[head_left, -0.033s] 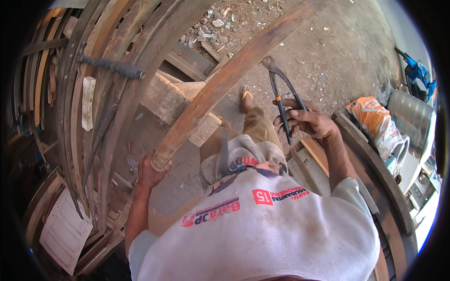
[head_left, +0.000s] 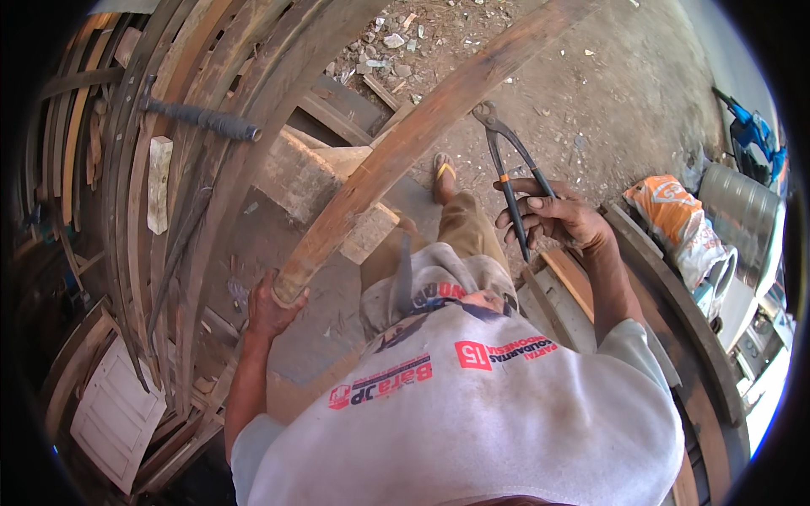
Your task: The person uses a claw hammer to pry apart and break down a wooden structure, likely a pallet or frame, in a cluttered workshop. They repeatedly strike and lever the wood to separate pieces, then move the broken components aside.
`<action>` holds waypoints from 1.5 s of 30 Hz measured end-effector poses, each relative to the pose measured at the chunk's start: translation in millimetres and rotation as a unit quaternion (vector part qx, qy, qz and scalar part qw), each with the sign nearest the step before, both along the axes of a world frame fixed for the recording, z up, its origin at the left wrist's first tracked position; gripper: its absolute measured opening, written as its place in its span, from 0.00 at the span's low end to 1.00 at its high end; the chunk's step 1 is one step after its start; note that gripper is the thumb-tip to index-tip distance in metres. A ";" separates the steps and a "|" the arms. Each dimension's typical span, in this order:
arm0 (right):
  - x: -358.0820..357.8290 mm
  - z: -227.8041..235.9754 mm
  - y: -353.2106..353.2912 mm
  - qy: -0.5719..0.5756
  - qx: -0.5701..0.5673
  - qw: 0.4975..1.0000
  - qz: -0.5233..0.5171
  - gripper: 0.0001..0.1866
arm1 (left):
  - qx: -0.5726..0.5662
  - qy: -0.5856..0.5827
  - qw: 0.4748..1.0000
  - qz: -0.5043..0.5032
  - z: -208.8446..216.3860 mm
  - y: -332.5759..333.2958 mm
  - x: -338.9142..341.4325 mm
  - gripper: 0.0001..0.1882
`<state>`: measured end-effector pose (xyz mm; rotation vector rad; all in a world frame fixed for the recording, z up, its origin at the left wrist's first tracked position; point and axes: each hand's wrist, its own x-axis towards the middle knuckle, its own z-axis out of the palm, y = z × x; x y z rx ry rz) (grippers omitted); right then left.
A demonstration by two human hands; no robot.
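A long brown wooden beam runs slantwise from far right to near left, across short wooden blocks. My left hand is closed around its near end. To the right of the beam, my right hand holds a pair of end-cutting pincers by the handles, which are dark with orange bands. The handles are spread apart, and the jaws point away from me beside the beam. Whether the jaws touch the beam is hard to tell; nothing shows between them.
A hammer with a wrapped handle lies across long planks on the left. Below them leans a white panel. At the right are an orange and white sack, a metal can and more boards. Rubble litters the ground ahead.
The pincers and my right hand have shifted very slightly to the right. My left hand and the beam stay in place.
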<state>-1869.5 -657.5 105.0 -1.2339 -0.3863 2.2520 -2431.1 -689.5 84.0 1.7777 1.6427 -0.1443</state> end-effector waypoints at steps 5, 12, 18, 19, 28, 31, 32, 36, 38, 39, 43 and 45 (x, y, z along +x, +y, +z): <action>22.4 -19.3 9.0 0.087 -0.010 0.996 0.017 0.39 | -0.009 0.010 1.000 0.008 -2.5 1.1 1.7 0.30; 31.8 -23.8 24.8 -0.005 0.030 0.997 0.067 0.33 | 0.012 0.000 1.000 -0.005 -4.9 8.5 4.7 0.30; 32.0 -28.2 22.7 0.063 -0.004 0.994 0.090 0.32 | 0.005 -0.009 1.000 0.010 -4.7 7.4 4.4 0.29; 31.5 -29.6 21.9 0.069 -0.007 0.994 0.085 0.32 | 0.004 -0.006 1.000 0.007 -4.3 8.0 4.9 0.29; 36.8 -40.0 23.3 0.049 0.017 0.996 0.073 0.31 | -0.005 0.007 1.000 0.021 -1.5 7.5 9.7 0.29; 37.9 -48.5 21.1 0.092 -0.002 0.995 0.042 0.30 | 0.003 -0.002 1.000 0.010 -2.7 8.0 7.0 0.30; 40.9 -50.3 21.5 0.114 -0.010 0.993 0.035 0.30 | 0.007 -0.009 1.000 0.005 -3.9 8.3 6.9 0.30; 33.0 -41.1 24.4 0.151 -0.046 0.987 0.029 0.31 | -0.018 0.019 1.000 0.013 -4.3 8.3 2.8 0.31; 28.5 -35.6 21.0 0.178 -0.096 0.979 0.032 0.29 | -0.012 0.015 1.000 0.012 -2.8 9.4 4.9 0.31; 27.3 -36.8 17.0 0.202 -0.134 0.970 0.036 0.27 | -0.019 0.012 1.000 0.017 -3.1 10.4 4.8 0.31; 5.8 -30.8 0.6 0.272 -0.207 0.940 0.004 0.24 | -0.008 0.007 1.000 0.017 -3.9 7.4 5.7 0.30; -13.9 -14.5 1.2 0.219 -0.214 0.952 -0.018 0.25 | 0.003 0.011 1.000 0.008 -5.2 5.1 4.7 0.30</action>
